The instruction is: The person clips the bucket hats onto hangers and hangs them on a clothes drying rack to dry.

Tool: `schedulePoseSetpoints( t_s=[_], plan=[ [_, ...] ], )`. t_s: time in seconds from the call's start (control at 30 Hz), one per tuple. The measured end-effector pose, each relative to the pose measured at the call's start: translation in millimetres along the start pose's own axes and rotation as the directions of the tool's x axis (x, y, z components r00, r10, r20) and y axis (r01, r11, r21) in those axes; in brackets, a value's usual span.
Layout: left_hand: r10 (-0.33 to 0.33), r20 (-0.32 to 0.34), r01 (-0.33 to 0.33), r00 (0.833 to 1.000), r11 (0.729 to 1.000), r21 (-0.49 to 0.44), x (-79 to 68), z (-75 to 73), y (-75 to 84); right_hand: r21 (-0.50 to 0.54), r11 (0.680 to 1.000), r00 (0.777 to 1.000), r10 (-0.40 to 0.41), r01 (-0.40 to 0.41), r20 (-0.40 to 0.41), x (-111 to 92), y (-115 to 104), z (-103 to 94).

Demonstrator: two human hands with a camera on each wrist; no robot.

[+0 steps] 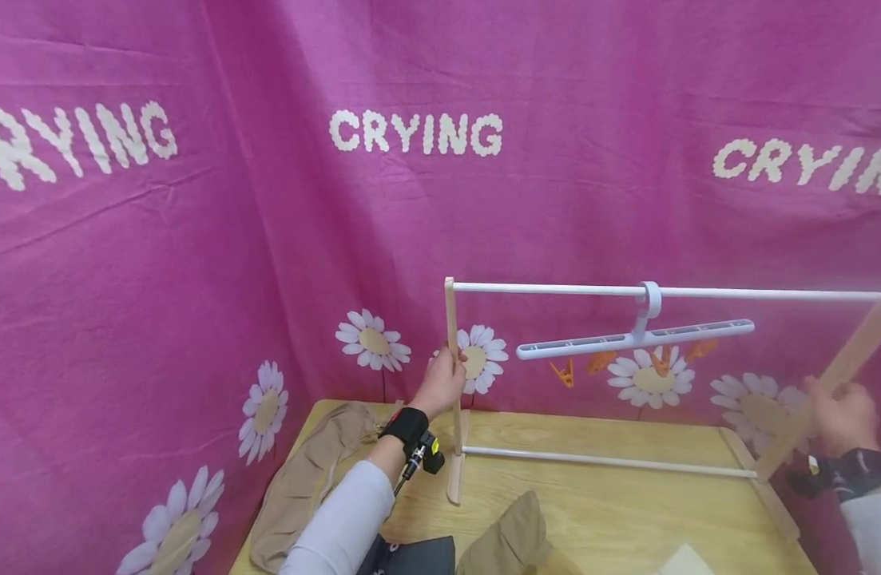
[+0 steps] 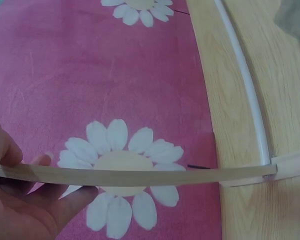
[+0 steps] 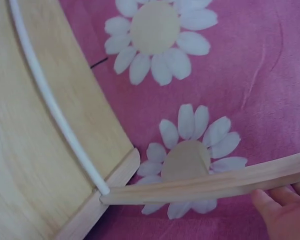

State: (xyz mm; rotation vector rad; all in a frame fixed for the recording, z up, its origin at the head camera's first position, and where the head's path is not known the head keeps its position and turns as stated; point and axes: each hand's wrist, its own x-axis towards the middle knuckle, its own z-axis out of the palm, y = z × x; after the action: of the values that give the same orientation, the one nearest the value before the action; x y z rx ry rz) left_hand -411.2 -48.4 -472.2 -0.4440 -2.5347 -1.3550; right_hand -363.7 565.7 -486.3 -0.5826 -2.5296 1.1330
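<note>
A small clothes rack with pale wooden posts and white rods stands on the table; its upper rod spans between the posts. My left hand grips the left post, thumb on one side and fingers on the other. On the far side, my right hand holds the right post at about mid-height, fingers curled against its edge. Between them a light grey hanger hangs by its hook from the upper rod, tilted a little. Several orange clips dangle below it.
On the wooden table, a beige cloth bag lies at the left edge. Dark folded fabric and a brown cloth piece sit at the front. A pink floral curtain closes off the back and left side.
</note>
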Motion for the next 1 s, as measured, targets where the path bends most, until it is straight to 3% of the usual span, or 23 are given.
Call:
schedulePoseSetpoints(
  t_s=[0.23, 0.43, 0.6, 0.8, 1.0],
  plan=[
    [-0.001, 0.0, 0.001, 1.0, 0.999, 0.054, 0.1, -2.0, -6.1, -0.121, 0.989, 0.989, -0.1, 0.086, -0.11, 2, 14, 6.3],
    [-0.011, 0.035, 0.01, 0.999, 1.0, 0.01, -3.3, -2.4, -6.8, -0.165, 0.978, 0.978, -0.153, 0.129, -0.139, -1, 17, 3.2],
    [-0.011, 0.04, 0.011, 0.999, 1.0, -0.006, -6.8, -5.8, -9.8, -0.173, 0.972, 0.975, -0.183, 0.16, -0.128, -7, 3, 2.5],
    [-0.074, 0.075, 0.077, 0.994, 0.996, -0.042, -10.7, -17.0, -13.6, -0.174, 0.967, 0.976, -0.202, 0.186, -0.081, -9, -6, 12.5],
    [-0.064, 0.058, 0.067, 0.996, 0.997, -0.043, -9.4, -24.6, -18.4, -0.201, 0.956, 0.971, -0.229, 0.211, -0.069, -4, -11, 18.9]
  ],
)
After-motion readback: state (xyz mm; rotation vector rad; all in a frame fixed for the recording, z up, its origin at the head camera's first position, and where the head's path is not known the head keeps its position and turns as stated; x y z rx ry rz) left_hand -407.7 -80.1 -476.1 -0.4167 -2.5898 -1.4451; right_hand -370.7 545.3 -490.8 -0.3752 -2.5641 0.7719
